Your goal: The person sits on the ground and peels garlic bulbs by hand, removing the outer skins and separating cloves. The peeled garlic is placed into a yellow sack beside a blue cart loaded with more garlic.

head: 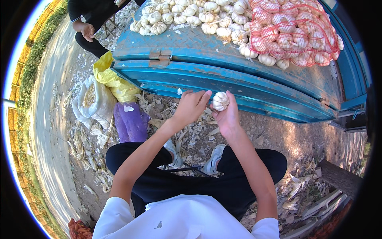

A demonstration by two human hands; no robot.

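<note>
A whole white garlic bulb [220, 101] is held in the fingers of my right hand [228, 119], its ribbed side facing up. My left hand [191, 107] is just left of the bulb, thumb raised towards it and fingers curled under. The back of that hand hides whatever its fingertips hold or touch. A pale flake of garlic skin [179, 91] shows beside the left knuckles. Both hands are in front of the lowered blue metal side panel [191, 74] of a truck bed.
Many loose garlic bulbs [191, 10] lie on the truck bed [185, 38] beside a red mesh sack of garlic [292, 33]. At left stand an open white sack of cloves [89, 97], a yellow sack [113, 77] and purple mesh [131, 122]. Another person's hand [88, 32] is at upper left.
</note>
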